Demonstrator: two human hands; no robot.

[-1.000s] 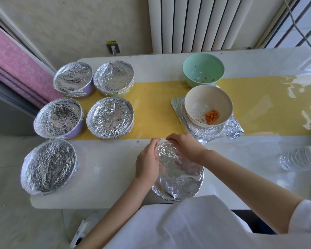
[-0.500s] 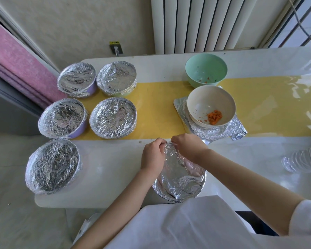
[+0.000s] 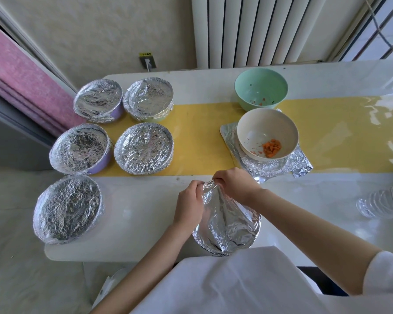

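Presently left hand and right hand pinch foil cover at its 12 o'clock rim, fingers curled; cover sits at 6 o'clock edge of tabletop. Risk: hard tug tears thin foil or tips hidden dish off edge

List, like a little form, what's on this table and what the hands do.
Work in hand: foil cover nearest the person, far edge lifted
Left hand: pinches that edge
Right hand: pinches it too
Covered dishes: five, at left
Open bowls: cream bowl holding carrot pieces, on a foil sheet; green bowl behind
Also: plastic bottle, far right
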